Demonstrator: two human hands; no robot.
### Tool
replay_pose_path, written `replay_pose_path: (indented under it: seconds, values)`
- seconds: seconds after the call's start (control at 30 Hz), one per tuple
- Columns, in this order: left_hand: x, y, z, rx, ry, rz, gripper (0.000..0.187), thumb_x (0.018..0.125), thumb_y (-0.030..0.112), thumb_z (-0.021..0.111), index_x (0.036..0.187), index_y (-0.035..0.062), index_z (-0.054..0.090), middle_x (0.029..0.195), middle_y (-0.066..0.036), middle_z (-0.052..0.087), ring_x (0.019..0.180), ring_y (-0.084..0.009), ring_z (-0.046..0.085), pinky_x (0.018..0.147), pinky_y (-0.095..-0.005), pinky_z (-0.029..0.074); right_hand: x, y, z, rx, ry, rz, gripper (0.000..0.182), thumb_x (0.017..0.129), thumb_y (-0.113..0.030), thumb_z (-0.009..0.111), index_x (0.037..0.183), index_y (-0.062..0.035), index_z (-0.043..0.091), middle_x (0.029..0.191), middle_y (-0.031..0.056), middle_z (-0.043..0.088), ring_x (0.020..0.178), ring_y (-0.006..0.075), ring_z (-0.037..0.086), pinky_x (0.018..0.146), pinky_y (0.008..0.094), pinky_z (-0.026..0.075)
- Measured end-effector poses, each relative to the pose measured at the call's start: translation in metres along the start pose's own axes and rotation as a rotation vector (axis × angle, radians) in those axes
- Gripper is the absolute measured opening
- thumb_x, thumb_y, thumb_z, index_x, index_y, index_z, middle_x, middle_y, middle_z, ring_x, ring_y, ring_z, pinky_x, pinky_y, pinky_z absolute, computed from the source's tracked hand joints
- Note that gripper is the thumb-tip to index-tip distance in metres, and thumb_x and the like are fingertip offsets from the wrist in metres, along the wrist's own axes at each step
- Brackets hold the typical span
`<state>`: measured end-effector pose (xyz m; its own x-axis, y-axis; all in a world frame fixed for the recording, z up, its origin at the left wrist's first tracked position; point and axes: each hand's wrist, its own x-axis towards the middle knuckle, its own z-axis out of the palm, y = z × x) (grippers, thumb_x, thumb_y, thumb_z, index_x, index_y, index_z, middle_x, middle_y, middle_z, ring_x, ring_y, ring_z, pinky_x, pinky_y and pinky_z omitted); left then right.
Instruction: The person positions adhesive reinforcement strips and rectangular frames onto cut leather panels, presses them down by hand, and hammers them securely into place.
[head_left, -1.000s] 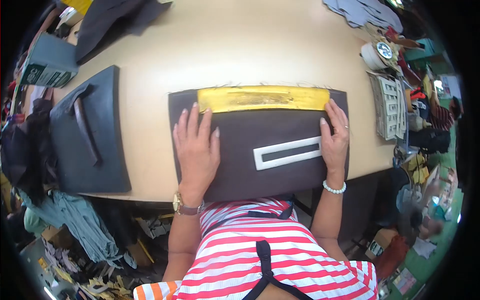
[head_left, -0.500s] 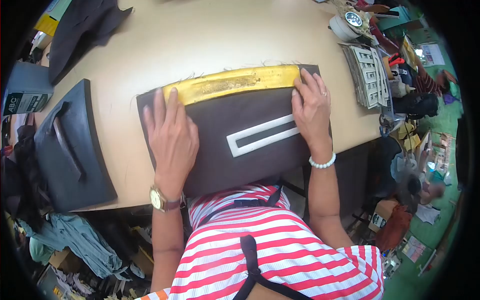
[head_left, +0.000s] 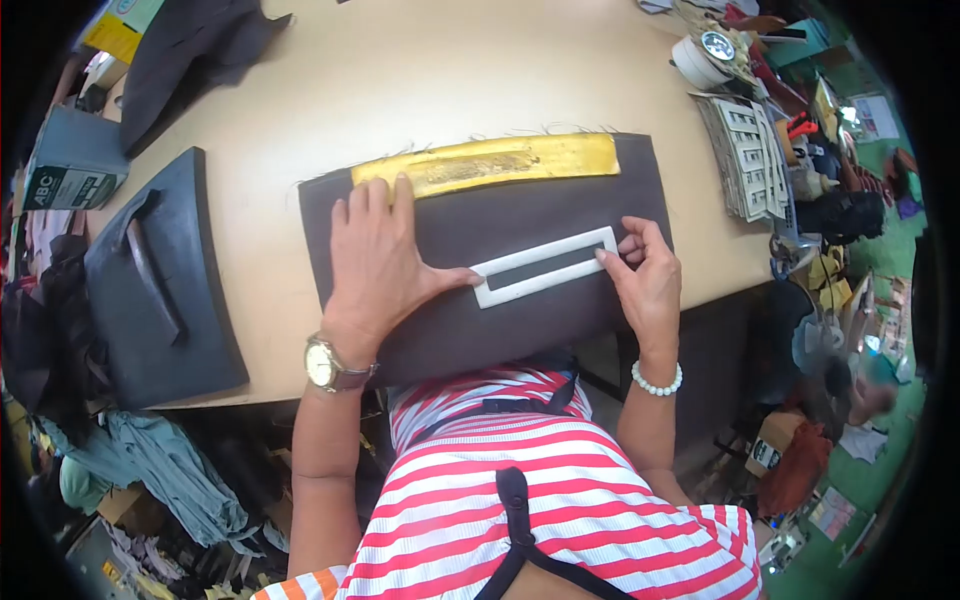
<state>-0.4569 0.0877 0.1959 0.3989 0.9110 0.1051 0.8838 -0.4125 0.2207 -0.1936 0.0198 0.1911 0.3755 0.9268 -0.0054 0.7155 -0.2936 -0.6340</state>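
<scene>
A dark brown sheet of leather or similar material [head_left: 440, 330] lies on the table, reaching its front edge. Along the sheet's far edge sits a curved yellow strip [head_left: 560, 158] with a worn, dark-stained middle. My left hand [head_left: 370, 255] is spread flat on the sheet, its fingertips at the strip's left end. Its thumb stretches out to the left end of a white rectangular frame [head_left: 545, 245] with a long slot. At the frame's right end, the thumb and bent fingers of my right hand [head_left: 648, 280] close on its corner.
A black curved panel with a handle [head_left: 160, 300] lies to the left, near a grey ABC container [head_left: 75, 160]. Dark material [head_left: 190, 70] is at the far left. Stacked slotted templates [head_left: 745, 155] and a white round scale [head_left: 700, 60] stand at the right.
My right hand has come down from the yellow strip's right end to the white frame. My left hand has shifted slightly, its thumb now out at the frame's left end.
</scene>
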Motion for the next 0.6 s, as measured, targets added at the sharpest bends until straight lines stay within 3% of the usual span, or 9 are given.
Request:
replay_pose_path:
  seconds: [0.2, 0.27, 0.4, 0.43, 0.53, 0.57, 0.6]
  values:
    - [-0.003, -0.001, 0.006, -0.004, 0.055, -0.004, 0.101, 0.052, 0.066, 0.077, 0.119, -0.0048, 0.051, 0.096, -0.013, 0.049, 0.094, -0.0279, 0.049, 0.089, -0.0392, 0.04, 0.01, 0.011, -0.01, 0.355, -0.157, 0.148, 0.031, 0.077, 0.001, 0.07, 0.106, 0.005, 0.062, 0.073, 0.0013, 0.061, 0.065, 0.0077, 0.056, 0.061, 0.0217, 0.046]
    - [0.001, -0.002, 0.002, -0.023, 0.038, -0.001, 0.084, 0.062, 0.058, 0.076, 0.115, -0.0037, 0.054, 0.096, -0.014, 0.051, 0.092, -0.0282, 0.051, 0.086, -0.0387, 0.042, 0.014, 0.015, -0.02, 0.48, -0.26, 0.188, 0.029, 0.078, 0.001, 0.069, 0.106, 0.004, 0.063, 0.075, -0.0004, 0.061, 0.066, 0.0065, 0.055, 0.061, 0.02, 0.045]
    - [0.009, -0.018, -0.003, -0.115, 0.029, -0.033, 0.049, 0.08, 0.035, 0.069, 0.11, -0.0014, 0.058, 0.095, -0.015, 0.055, 0.088, -0.0294, 0.054, 0.081, -0.038, 0.046, 0.02, 0.016, -0.033, 0.637, -0.256, 0.246, 0.023, 0.081, -0.002, 0.068, 0.103, 0.0031, 0.065, 0.087, 0.0026, 0.063, 0.075, 0.0053, 0.056, 0.068, 0.0194, 0.045]
    - [0.009, -0.022, -0.006, -0.152, 0.019, -0.03, 0.036, 0.083, 0.02, 0.066, 0.112, -0.0007, 0.058, 0.101, -0.016, 0.057, 0.093, -0.0306, 0.055, 0.082, -0.0382, 0.047, 0.021, 0.022, -0.03, 0.564, -0.234, 0.186, 0.024, 0.083, -0.004, 0.066, 0.105, 0.0031, 0.066, 0.098, 0.0062, 0.065, 0.083, 0.0094, 0.059, 0.074, 0.0226, 0.048]
    - [0.002, -0.03, 0.003, -0.293, 0.262, -0.036, 0.04, 0.079, 0.016, 0.069, 0.113, -0.0002, 0.057, 0.107, -0.017, 0.057, 0.099, -0.0332, 0.055, 0.084, -0.0404, 0.046, 0.025, 0.012, -0.023, -0.063, 0.122, -0.133, 0.025, 0.084, -0.003, 0.063, 0.109, 0.0026, 0.065, 0.103, 0.0095, 0.064, 0.09, 0.0162, 0.062, 0.081, 0.0279, 0.049]
    - [-0.004, -0.027, 0.004, -0.304, 0.237, -0.129, 0.045, 0.077, 0.011, 0.07, 0.117, -0.0016, 0.055, 0.119, -0.02, 0.055, 0.11, -0.0356, 0.052, 0.091, -0.041, 0.044, 0.029, 0.005, -0.019, 0.081, 0.141, -0.084, 0.026, 0.084, -0.002, 0.062, 0.109, 0.0019, 0.065, 0.109, 0.0129, 0.063, 0.098, 0.0224, 0.062, 0.086, 0.0323, 0.048]
    - [-0.009, -0.023, 0.005, -0.28, 0.261, -0.154, 0.046, 0.078, 0.011, 0.07, 0.12, -0.0012, 0.054, 0.12, -0.02, 0.054, 0.111, -0.0359, 0.052, 0.093, -0.0409, 0.044, 0.034, 0.007, -0.013, 0.17, 0.145, -0.098, 0.026, 0.084, -0.002, 0.062, 0.109, 0.0018, 0.065, 0.11, 0.0132, 0.063, 0.1, 0.0232, 0.061, 0.089, 0.0327, 0.047]
